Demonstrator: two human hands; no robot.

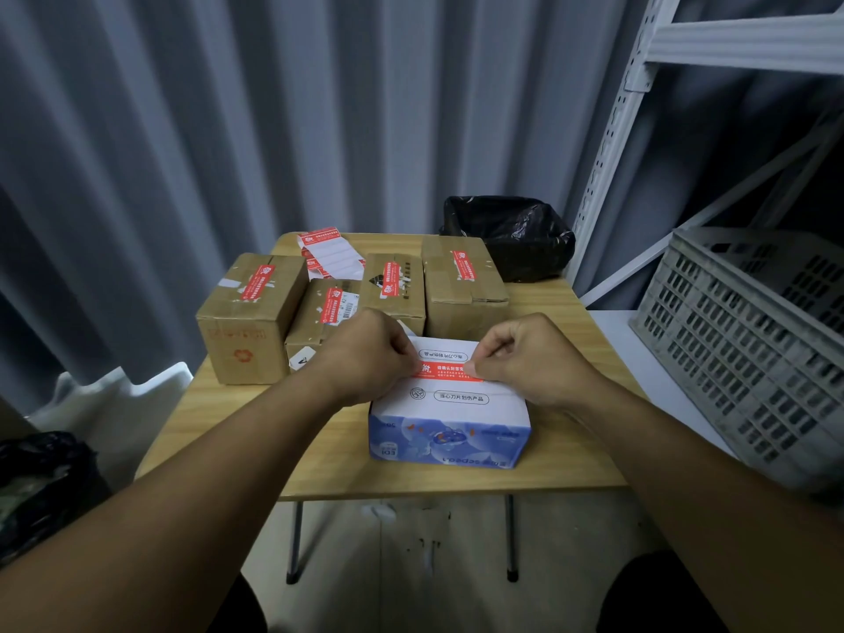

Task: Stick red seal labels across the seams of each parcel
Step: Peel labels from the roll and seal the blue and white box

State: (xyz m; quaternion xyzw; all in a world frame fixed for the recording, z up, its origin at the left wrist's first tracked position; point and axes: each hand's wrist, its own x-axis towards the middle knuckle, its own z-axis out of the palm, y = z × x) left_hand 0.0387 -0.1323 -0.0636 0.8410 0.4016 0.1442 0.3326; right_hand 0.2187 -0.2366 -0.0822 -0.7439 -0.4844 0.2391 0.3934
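Both grips, L hand point(365, 354) & R hand point(530, 358), pinched shut on red seal label point(450, 370) atop white parcel point(450, 418).

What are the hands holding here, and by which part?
The left hand and right hand pinch the two ends of a red seal label lying across the top of the white and blue parcel.

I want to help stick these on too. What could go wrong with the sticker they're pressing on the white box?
Both hands, left hand and right hand, pinch the ends of the red label on the white box. It might wrinkle or go on crooked. It seems to run along the seam, so it may not cross it properly. The box sits near the table edge, so a hard push might slide it off.
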